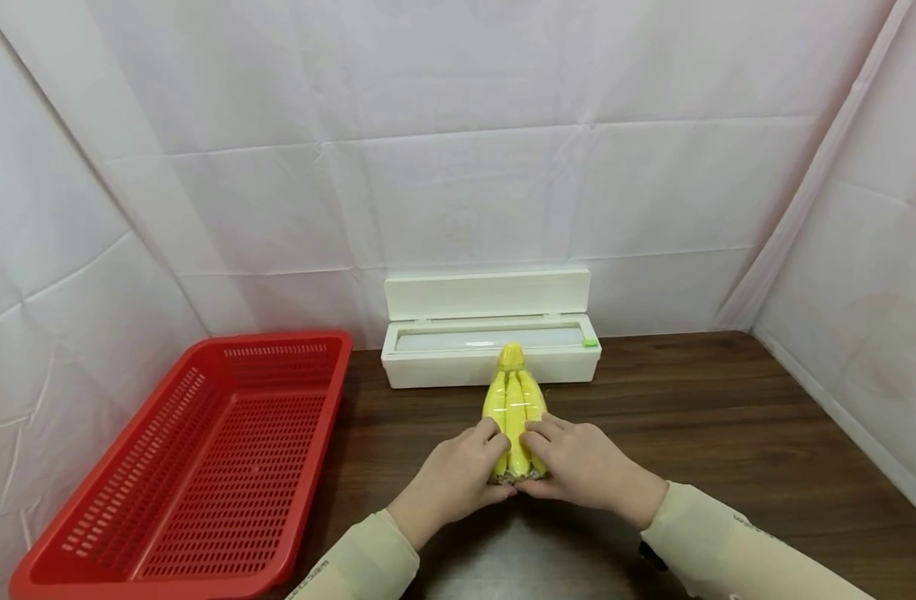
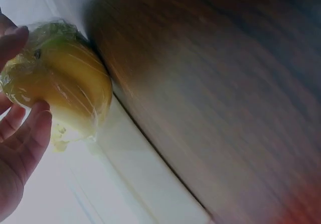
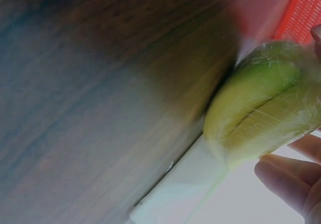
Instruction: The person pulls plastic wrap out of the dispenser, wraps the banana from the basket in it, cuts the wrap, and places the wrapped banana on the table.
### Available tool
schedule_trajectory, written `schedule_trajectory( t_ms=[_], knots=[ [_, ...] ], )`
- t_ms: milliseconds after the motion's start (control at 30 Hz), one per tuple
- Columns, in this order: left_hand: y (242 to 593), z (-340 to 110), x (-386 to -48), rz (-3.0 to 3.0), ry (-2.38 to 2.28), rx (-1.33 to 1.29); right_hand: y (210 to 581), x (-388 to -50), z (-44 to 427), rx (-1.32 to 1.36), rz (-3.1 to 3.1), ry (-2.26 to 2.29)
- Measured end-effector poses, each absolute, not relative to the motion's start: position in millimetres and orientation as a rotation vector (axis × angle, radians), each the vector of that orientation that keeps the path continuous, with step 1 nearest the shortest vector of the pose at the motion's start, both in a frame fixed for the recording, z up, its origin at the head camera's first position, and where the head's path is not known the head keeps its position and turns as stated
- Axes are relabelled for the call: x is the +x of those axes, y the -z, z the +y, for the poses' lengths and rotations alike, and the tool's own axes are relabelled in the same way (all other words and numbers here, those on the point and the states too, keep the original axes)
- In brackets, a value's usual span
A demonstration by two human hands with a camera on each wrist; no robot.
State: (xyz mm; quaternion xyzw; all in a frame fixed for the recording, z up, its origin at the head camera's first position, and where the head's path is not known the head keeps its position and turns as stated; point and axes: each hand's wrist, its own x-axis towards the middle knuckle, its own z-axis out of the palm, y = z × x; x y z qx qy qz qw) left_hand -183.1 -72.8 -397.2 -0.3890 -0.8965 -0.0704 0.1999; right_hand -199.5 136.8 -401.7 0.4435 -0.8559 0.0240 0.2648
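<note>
A bunch of yellow bananas (image 1: 515, 408) in shiny cling film stands stem up between both hands, in front of the white dispenser. On its left side my left hand (image 1: 458, 471) grips it, thumb low and fingers curled over the front. My right hand (image 1: 581, 462) holds the opposite side in the same way. In both wrist views the film looks crumpled over the lower end of the bananas (image 2: 70, 78), where the skin is greenish (image 3: 266, 88). Behind the bunch, the white cling film dispenser (image 1: 427, 369) has its lid raised and a small green piece at its right end.
A red slatted plastic basket (image 1: 330, 425) sits on the left of the dark wooden table (image 1: 698, 417). White cloth walls (image 1: 458, 200) enclose the table at the back and sides. The dispenser stands close to the back wall.
</note>
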Motion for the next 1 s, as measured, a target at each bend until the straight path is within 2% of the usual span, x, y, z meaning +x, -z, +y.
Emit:
schedule_trajectory(
  t_ms=[533,1000],
  knots=[
    [400.3,-66.7,-184.0,-2.457,0.156,-1.086,409.8,-198.2,136.0,1.12,-2.381,-0.021],
    [393.8,-71.4,-179.7,-2.512,0.466,-1.125,409.2,-193.2,138.8,1.094,-2.378,-0.046]
  ],
)
